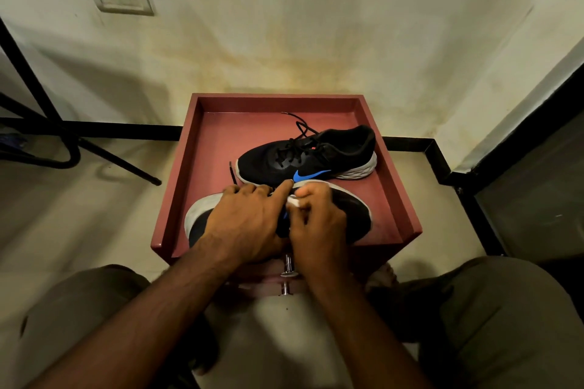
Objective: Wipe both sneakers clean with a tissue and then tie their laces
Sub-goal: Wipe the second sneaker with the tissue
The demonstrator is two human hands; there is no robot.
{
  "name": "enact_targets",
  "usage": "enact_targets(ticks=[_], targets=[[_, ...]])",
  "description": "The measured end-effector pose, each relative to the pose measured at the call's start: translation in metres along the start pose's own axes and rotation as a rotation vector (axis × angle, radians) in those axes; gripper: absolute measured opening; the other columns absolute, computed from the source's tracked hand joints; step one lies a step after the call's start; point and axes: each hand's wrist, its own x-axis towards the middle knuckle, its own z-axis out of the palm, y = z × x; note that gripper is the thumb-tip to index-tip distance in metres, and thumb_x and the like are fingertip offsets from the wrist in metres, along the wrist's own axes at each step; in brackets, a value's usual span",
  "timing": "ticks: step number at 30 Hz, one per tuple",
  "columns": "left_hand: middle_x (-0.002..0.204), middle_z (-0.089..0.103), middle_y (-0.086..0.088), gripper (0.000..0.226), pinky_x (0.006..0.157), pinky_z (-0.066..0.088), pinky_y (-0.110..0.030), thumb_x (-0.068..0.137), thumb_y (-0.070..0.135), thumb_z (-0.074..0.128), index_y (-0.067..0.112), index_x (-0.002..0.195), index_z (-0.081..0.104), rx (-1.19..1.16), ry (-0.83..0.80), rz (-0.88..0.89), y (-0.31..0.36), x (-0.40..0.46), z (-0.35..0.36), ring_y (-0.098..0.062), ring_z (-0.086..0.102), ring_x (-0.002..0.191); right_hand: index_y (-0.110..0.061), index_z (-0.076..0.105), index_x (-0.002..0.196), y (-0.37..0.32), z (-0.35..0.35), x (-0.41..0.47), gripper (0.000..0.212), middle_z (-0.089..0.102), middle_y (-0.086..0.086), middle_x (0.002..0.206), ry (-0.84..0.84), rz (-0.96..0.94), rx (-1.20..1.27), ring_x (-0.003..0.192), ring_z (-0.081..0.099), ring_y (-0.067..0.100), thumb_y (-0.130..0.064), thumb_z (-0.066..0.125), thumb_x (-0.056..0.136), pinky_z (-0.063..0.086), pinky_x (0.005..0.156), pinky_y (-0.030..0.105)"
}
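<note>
Left hand: my left hand (pixel 245 224) lies flat over the middle of the near sneaker (pixel 350 208), palm down, fingers straight and spread, the forefinger stretched out toward the far sneaker's blue mark. It presses and steadies; it curls round nothing.
Right hand: my right hand (pixel 319 224) sits just beside the left, over the same shoe. Its fingers are curled and pinch a small white tissue (pixel 293 200) against the upper edge of the shoe.
Tissue: a crumpled white wad, mostly hidden by my fingers, touching the near sneaker close to its white sole.
Near sneaker: black with a white sole, lying across the front of the red tray (pixel 392 193), toe end to my left. Much of its top is under my hands, so I cannot tell how its laces lie.
Far sneaker: the far sneaker (pixel 316 155) stands upright behind it, black with a blue mark on its side and a white sole, toe to the left, heel near the tray's right wall. Its black laces (pixel 300 128) are untied, and loose ends trail over the tray floor.
Tray: red, with raised walls, set against a stained pale wall (pixel 284 25).
Below: my knees in grey trousers (pixel 505 325) sit on either side.
</note>
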Motion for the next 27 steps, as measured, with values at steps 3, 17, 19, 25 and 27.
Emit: enact_targets(ticks=[3,17,19,25,27], targets=[[0.144,0.059,-0.002,0.097,0.109,0.043,-0.047,0.080,0.077,0.050,0.033,0.158,0.015,-0.033,0.007,-0.008,-0.002,0.000,0.001,-0.028,0.057,0.129,-0.016,0.057,0.110,0.002,0.000,0.006,0.012,0.064,0.003,0.100,-0.116,-0.081,-0.142,0.091,0.059,0.020,-0.017,0.060,0.098,0.041,0.075,0.026],[0.140,0.059,0.003,0.110,0.105,0.046,-0.044,0.071,0.090,0.050,0.036,0.159,0.015,-0.055,-0.051,-0.030,-0.005,0.006,-0.003,-0.025,0.058,0.126,-0.022,0.054,0.107,0.056,-0.042,0.005,0.013,0.059,-0.003,0.091,0.001,-0.010,-0.191,0.082,0.056,0.014,-0.020,0.064,0.100,0.041,0.065,0.021],[0.139,0.060,0.003,0.109,0.104,0.046,-0.045,0.072,0.089,0.051,0.035,0.160,0.015,-0.065,-0.053,-0.021,-0.006,0.007,-0.005,-0.024,0.058,0.125,-0.017,0.057,0.107,0.048,-0.036,0.018,0.011,0.059,-0.003,0.089,0.106,-0.063,-0.238,0.078,0.055,0.011,-0.016,0.065,0.099,0.035,0.062,0.014],[0.138,0.060,0.001,0.107,0.103,0.048,-0.045,0.073,0.087,0.052,0.034,0.159,0.015,-0.045,-0.043,-0.032,-0.004,0.009,-0.003,-0.025,0.059,0.123,-0.013,0.060,0.101,0.051,-0.021,0.014,0.004,0.062,0.002,0.086,0.055,-0.345,-0.267,0.076,0.058,0.017,-0.012,0.063,0.099,0.049,0.065,0.027],[0.136,0.061,0.002,0.106,0.103,0.048,-0.044,0.073,0.087,0.053,0.035,0.158,0.016,-0.059,-0.049,-0.039,-0.006,0.012,-0.003,-0.025,0.060,0.121,-0.010,0.063,0.100,0.049,-0.023,0.027,0.004,0.062,0.004,0.091,0.013,-0.463,-0.290,0.078,0.059,0.017,-0.010,0.058,0.100,0.051,0.069,0.027]])
